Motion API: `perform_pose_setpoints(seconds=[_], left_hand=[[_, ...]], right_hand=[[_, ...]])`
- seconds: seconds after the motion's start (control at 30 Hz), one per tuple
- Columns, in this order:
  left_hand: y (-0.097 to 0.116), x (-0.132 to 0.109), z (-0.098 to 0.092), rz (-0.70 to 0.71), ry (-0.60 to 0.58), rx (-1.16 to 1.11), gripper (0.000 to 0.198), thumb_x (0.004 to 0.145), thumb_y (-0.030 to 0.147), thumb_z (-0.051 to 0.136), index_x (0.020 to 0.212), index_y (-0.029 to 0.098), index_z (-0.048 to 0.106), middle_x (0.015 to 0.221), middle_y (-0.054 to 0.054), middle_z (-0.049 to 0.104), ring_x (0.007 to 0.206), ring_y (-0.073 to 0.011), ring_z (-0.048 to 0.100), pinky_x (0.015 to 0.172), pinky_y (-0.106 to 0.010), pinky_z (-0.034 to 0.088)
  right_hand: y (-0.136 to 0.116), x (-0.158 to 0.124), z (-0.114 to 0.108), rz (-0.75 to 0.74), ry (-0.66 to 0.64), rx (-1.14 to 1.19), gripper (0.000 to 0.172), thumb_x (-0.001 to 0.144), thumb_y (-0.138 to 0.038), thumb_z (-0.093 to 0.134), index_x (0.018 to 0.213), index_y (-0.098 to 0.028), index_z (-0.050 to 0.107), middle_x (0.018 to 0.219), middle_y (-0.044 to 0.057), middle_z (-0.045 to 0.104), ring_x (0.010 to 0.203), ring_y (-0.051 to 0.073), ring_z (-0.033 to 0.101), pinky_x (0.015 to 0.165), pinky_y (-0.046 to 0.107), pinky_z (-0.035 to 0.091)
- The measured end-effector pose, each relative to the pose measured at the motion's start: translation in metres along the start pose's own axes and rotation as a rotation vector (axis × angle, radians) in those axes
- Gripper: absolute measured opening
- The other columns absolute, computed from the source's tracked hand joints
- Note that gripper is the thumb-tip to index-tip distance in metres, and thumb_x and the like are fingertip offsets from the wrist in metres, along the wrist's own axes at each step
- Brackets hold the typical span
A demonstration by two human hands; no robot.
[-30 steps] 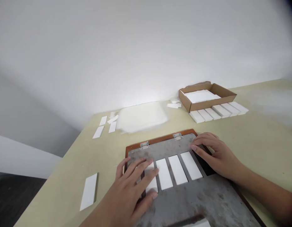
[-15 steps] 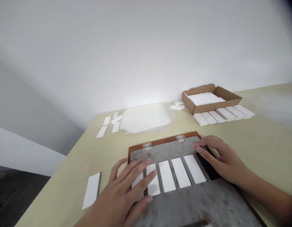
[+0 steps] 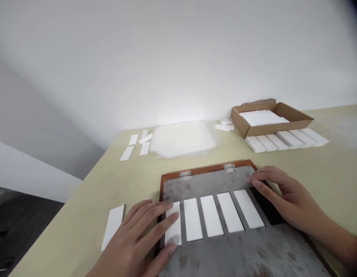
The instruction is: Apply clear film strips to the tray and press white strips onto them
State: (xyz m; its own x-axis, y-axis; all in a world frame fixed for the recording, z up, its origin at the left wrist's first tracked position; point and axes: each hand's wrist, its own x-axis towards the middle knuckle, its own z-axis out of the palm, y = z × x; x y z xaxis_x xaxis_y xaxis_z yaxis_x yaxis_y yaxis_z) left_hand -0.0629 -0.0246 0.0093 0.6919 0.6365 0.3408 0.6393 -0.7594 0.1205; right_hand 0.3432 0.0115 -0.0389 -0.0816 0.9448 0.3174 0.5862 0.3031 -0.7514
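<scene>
A hinged grey metal plate (image 3: 213,254) with a row of rectangular slots lies over an orange-brown base (image 3: 207,168). White rectangular pieces (image 3: 212,215) fill several slots; the rightmost slot (image 3: 267,206) shows black. My left hand (image 3: 138,238) rests with fingers spread at the plate's left side, its fingertips over the leftmost white piece (image 3: 174,227). At the plate's upper right, my right hand (image 3: 285,196) lies with fingers stretched out, fingertips on the metal beside the black slot. Neither hand grips anything.
A cardboard box (image 3: 279,129) holding white sheets stands at the back right, with stacks of white pieces (image 3: 290,139) before it. Loose white pieces (image 3: 127,153) lie at the back left, another white piece (image 3: 113,227) by my left hand. White powder (image 3: 184,138) covers the table's back middle.
My left hand has slid left across the plate, from the second white piece to the leftmost one. My right hand stays at the upper right corner. The view has shifted slightly.
</scene>
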Motion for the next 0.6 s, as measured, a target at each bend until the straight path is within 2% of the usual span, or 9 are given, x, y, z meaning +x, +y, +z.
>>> perform_pose_setpoints(seconds=[0.1, 0.3, 0.6], left_hand=[[-0.0035, -0.0023, -0.0006, -0.014, -0.026, 0.001, 0.049, 0.1, 0.024, 0.065, 0.148, 0.024, 0.055, 0.148, -0.01, 0.06, 0.138, -0.0295, 0.051, 0.113, -0.047, 0.044], [-0.0064, -0.0019, 0.0002, -0.029, -0.033, -0.031, 0.046, 0.098, 0.024, 0.067, 0.143, 0.025, 0.059, 0.141, -0.012, 0.063, 0.13, -0.0302, 0.058, 0.105, -0.046, 0.054], [-0.0063, -0.0021, -0.001, -0.02, -0.057, -0.046, 0.049, 0.096, 0.022, 0.066, 0.145, 0.023, 0.057, 0.145, -0.013, 0.061, 0.136, -0.0317, 0.055, 0.107, -0.047, 0.055]], right_hand=[[0.0025, -0.0015, 0.0, 0.008, -0.001, 0.003, 0.016, 0.101, -0.048, 0.063, 0.103, -0.035, 0.073, 0.114, 0.002, 0.073, 0.113, 0.029, 0.066, 0.105, 0.051, 0.049], [0.0039, -0.0021, -0.0003, 0.014, -0.008, 0.014, 0.016, 0.101, -0.049, 0.064, 0.104, -0.036, 0.073, 0.115, 0.002, 0.073, 0.115, 0.031, 0.065, 0.104, 0.053, 0.05], [0.0047, -0.0039, -0.0005, 0.026, 0.001, -0.006, 0.019, 0.1, -0.051, 0.064, 0.103, -0.034, 0.074, 0.115, 0.003, 0.074, 0.115, 0.032, 0.066, 0.106, 0.054, 0.05]])
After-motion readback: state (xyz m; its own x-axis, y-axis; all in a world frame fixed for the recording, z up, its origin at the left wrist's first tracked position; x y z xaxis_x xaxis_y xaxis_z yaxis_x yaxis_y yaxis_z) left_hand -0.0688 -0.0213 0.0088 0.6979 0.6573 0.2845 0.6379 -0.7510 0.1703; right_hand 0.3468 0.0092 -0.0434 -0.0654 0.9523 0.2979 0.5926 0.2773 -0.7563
